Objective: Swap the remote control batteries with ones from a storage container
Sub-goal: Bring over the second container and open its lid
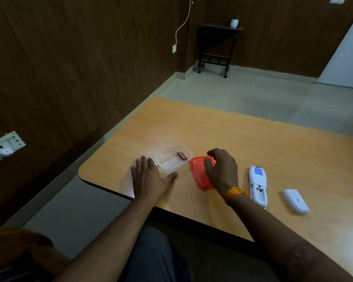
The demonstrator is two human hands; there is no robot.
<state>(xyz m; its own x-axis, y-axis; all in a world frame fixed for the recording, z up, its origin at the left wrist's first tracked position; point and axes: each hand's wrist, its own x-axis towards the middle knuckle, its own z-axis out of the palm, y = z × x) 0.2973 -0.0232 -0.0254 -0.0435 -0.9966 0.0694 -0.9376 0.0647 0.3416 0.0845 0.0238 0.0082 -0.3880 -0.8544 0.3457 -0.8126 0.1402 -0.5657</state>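
Observation:
A clear plastic container (172,158) stands open on the wooden table (253,143), with copper-coloured batteries (182,155) lying inside it. My left hand (149,178) rests flat on the table, fingers spread, just touching the container's near-left side. The orange lid (199,175) lies to the container's right, and my right hand (222,169) is curled over it with fingertips on its top. A white remote (258,185) lies face down further right, its battery compartment open and looking empty. Its white cover (296,201) lies apart to the right.
The table's rounded near-left corner (86,178) is close to my left hand. A dark wood-panelled wall with a white socket plate (5,146) runs along the left. A small black wheeled stand (216,47) with a potted plant is across the room.

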